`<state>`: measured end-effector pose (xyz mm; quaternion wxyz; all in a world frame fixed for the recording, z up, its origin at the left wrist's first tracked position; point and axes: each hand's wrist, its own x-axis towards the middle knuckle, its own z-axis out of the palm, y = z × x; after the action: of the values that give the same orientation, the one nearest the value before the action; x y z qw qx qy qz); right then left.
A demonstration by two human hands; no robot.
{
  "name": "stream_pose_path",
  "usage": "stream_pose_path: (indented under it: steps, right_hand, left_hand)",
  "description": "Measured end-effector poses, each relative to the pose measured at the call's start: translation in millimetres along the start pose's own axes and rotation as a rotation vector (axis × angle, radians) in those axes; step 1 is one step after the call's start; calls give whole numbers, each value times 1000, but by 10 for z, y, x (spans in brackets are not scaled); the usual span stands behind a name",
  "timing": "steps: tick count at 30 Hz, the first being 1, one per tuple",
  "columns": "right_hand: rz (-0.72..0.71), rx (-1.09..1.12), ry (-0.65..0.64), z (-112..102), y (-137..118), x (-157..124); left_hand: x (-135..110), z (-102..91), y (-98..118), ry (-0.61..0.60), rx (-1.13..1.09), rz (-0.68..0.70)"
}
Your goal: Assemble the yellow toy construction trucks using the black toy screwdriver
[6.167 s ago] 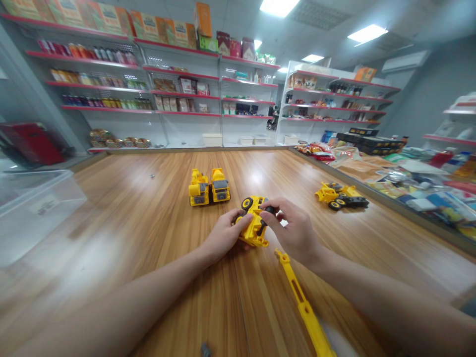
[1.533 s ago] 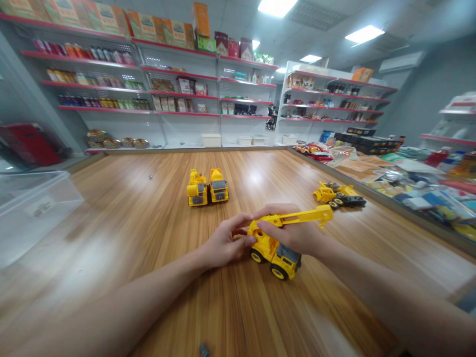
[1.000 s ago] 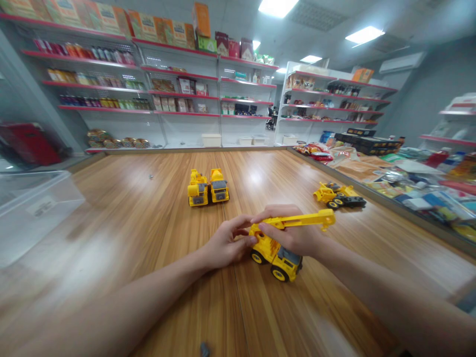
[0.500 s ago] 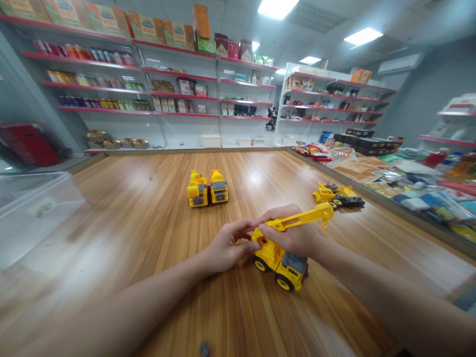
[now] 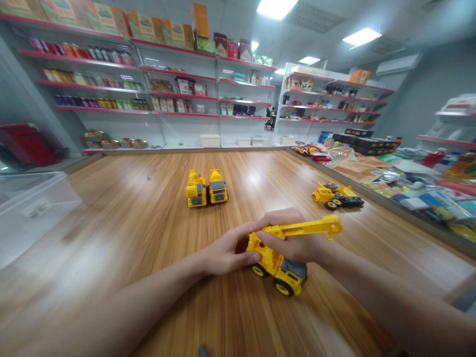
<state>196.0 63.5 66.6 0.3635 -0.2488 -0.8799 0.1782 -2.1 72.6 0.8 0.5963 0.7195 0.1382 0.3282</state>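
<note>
A yellow toy crane truck (image 5: 277, 265) with a grey windshield and black tyres is between my hands, low over or on the wooden table (image 5: 178, 317). My left hand (image 5: 228, 250) grips its rear end, thumb on the near side. My right hand (image 5: 293, 235) is wrapped over the top from the far side, its thumb by the base of the boom (image 5: 312, 227), which points right. The far fingers of both hands are hidden behind the toy. Beyond them, two yellow toy trucks, one (image 5: 196, 189) beside the other (image 5: 217, 187), stand side by side.
Yellow and black toy vehicle parts (image 5: 338, 196) lie at the right. A clear plastic bin (image 5: 37, 213) stands at the left edge. One small grey piece (image 5: 203, 351) is at the near edge, another (image 5: 148, 177) at far left. Stocked shelves (image 5: 182, 92) and packaged goods (image 5: 401, 173) surround the table.
The crane's boom has swung down, now closer to level, and the truck has shifted slightly toward me. Both hands keep their hold on it.
</note>
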Motion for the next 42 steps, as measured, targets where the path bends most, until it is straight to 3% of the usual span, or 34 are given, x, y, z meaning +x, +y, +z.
stream_pose_path:
  steps: [3, 19, 32, 42]
  right_hand:
    - [35, -9, -20, -11, -4, 8]
    - [-30, -31, 87, 4, -32, -25]
    - [-21, 3, -6, 12, -42, 18]
    - [-104, 40, -89, 33, 11, 31]
  left_hand:
    - [9, 10, 15, -62, -36, -32]
    - [-26, 14, -36, 9, -103, -41]
    - [-38, -2, -94, 1, -125, -94]
    - [-14, 5, -45, 61, -167, -134]
